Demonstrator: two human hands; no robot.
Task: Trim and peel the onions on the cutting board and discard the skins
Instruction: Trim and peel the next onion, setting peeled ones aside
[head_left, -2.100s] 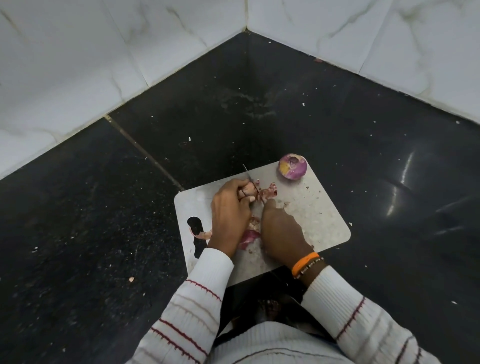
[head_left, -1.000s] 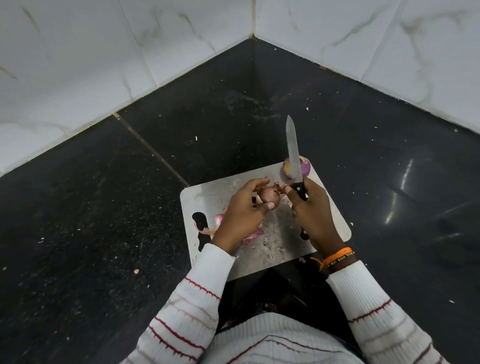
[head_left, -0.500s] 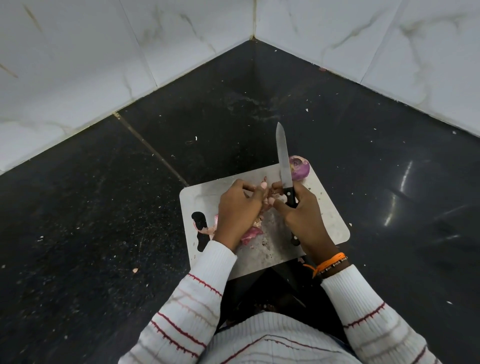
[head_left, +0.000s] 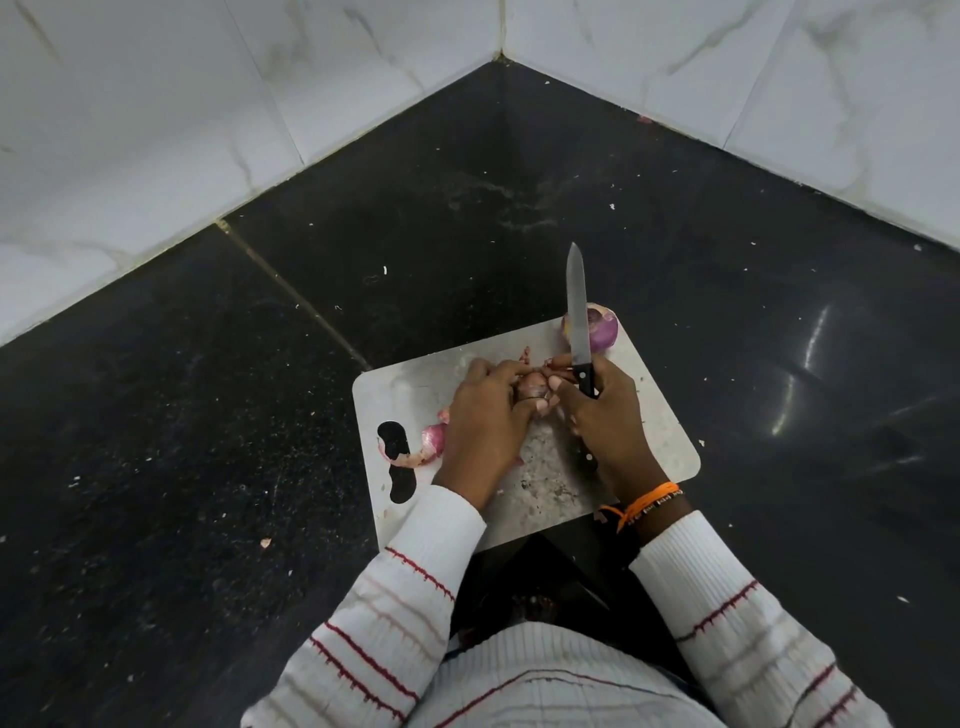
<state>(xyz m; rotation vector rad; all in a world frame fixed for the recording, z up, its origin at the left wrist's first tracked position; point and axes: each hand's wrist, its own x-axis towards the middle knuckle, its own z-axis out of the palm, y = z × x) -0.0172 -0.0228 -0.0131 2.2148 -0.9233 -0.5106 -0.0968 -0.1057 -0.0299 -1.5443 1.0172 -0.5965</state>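
Barely shifted, right hand (head_left: 602, 415) grips knife (head_left: 579, 317); left hand (head_left: 488, 415) holds onion (head_left: 533, 387).

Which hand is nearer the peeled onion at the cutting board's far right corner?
Right. The right hand, gripping the knife, sits just short of the peeled onion; the left hand is farther left, holding another onion.

No readable text, labels, brand names, numbers or signs appear anywhere. The wristband (head_left: 655, 499) beside the orange thread shows small pale marks, but they are too tiny and blurred to make out.
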